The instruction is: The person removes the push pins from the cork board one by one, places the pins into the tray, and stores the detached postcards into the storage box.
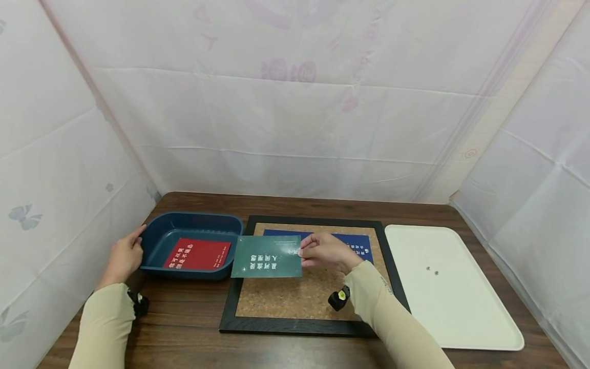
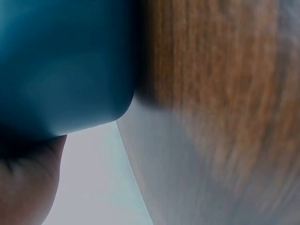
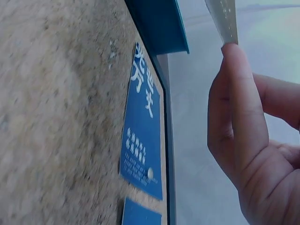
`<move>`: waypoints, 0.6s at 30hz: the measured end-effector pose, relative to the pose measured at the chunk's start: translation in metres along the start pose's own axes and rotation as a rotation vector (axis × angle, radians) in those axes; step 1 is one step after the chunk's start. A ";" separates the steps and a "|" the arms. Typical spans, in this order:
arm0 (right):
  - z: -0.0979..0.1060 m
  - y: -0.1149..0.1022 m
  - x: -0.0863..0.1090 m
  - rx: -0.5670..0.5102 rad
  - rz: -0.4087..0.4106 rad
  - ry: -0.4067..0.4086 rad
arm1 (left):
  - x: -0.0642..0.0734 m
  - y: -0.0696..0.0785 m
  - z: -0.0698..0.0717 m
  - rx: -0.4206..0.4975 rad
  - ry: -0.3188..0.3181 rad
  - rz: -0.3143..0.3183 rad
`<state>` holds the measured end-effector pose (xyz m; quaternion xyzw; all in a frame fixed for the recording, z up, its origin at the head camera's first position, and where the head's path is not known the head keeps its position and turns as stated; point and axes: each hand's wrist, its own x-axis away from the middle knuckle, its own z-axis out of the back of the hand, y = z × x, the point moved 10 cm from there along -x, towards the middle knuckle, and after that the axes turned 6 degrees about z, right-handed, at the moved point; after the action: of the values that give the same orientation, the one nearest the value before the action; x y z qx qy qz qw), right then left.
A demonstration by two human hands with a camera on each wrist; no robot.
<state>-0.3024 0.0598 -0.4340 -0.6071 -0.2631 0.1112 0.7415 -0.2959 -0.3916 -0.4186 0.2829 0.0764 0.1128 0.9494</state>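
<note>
Over there, one green card [image 1: 267, 259], glossy with white lettering, juts leftward from the right hand [image 1: 329, 251], long axis sideways, raised above one framed corkboard [image 1: 286, 302]; thumb and fingers pinch its end. Past that hand lie two blue cards [image 3: 140, 136]. The left hand [image 1: 123, 256] touches one bin [image 1: 191, 274], curled or not I can't tell; one red card [image 1: 198, 254] lies inside.

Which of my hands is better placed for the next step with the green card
Probably your right hand: it pinches the green card over the cork board. Your left hand touches the blue bin, on the side away from the card.
</note>
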 end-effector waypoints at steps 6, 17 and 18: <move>-0.007 -0.011 -0.008 -0.024 0.021 0.035 | 0.001 0.001 0.000 -0.003 -0.007 0.010; -0.019 -0.020 -0.028 -0.100 0.037 0.063 | 0.000 -0.001 -0.001 -0.012 -0.011 0.013; -0.021 -0.021 -0.029 -0.102 0.043 0.062 | 0.000 -0.001 -0.001 -0.014 -0.011 0.014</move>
<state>-0.3192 0.0229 -0.4238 -0.6528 -0.2323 0.0945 0.7149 -0.2957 -0.3920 -0.4201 0.2775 0.0687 0.1184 0.9509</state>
